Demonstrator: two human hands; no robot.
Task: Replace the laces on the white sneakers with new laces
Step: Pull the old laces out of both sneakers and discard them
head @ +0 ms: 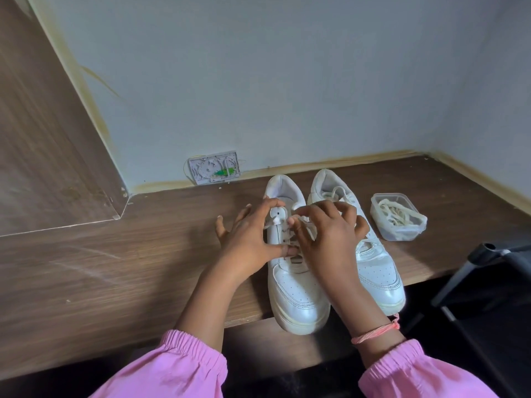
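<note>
- Head view: two white sneakers stand side by side on the brown worktop [143, 254], toes toward the person and overhanging the front edge, heels toward the wall at 12 o'clock.
- The left sneaker [296, 294] is the one being worked on; the right sneaker [379, 268] sits just beside it at 3 o'clock, its lace loose near the collar.
- The left hand [247, 239] rests on the left side of the left sneaker, fingers spread, thumb reaching across to the eyelet rows; its grip steadies the shoe and does not close round it.
- The right hand [324, 237] hovers over the tongue with fingers curled; its grip seems to pinch the old lace [301, 218] near the upper eyelets, though the fingertips hide the exact contact.
- A clear plastic box [399, 218] holding the cream new laces [393, 214] stands at 3 o'clock of the right sneaker, near it but apart.
- Judged step: unlacing the left sneaker, early in the task, since both shoes carry laces and the box looks untouched.
- The next move likely calls for drawing the lace out crossing by crossing while the left hand keeps the shoe from sliding off the edge.
</note>
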